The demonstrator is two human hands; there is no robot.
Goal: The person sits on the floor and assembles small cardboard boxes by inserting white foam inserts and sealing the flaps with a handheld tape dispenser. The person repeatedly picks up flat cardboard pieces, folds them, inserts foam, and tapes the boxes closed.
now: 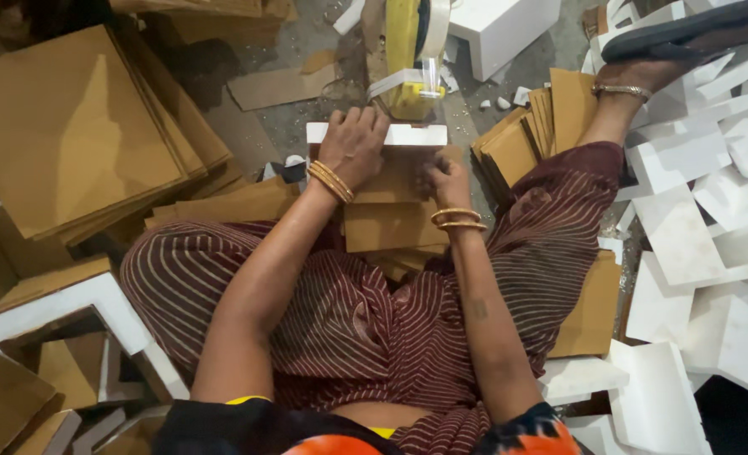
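**Foam block and cardboard: go easy on the edges**

So you're sitting on the floor with the piece right in front of your knees: a white foam block [408, 135] with a brown cardboard sheet [395, 181] laid against its near side, resting on a small pile of more cardboard pieces [391, 227] between your legs.

Your left hand [353, 143] is draped over the left end of the block, fingers curled over the top edge and pressing down. Your right hand [446, 175] sits lower on the cardboard with the fingers bunched together. It looks like a pinch or a press on the sheet's edge, but I can't tell exactly what's between the fingertips.

Handling-wise, my guess is the foam weighs next to nothing and is stiff but crumbly. There are broken white foam offcuts [702, 211] all over the floor to your right, so corners probably snap easily. Hold it by the broad faces, not the thin lips. The cardboard should be light, flexes a bit, and will crease if you squeeze mid-sheet, so grab it along an edge.

The tape dispenser [412, 59] stands just beyond the block, and a big stack of cardboard sheets [71, 126] sits off to your left.
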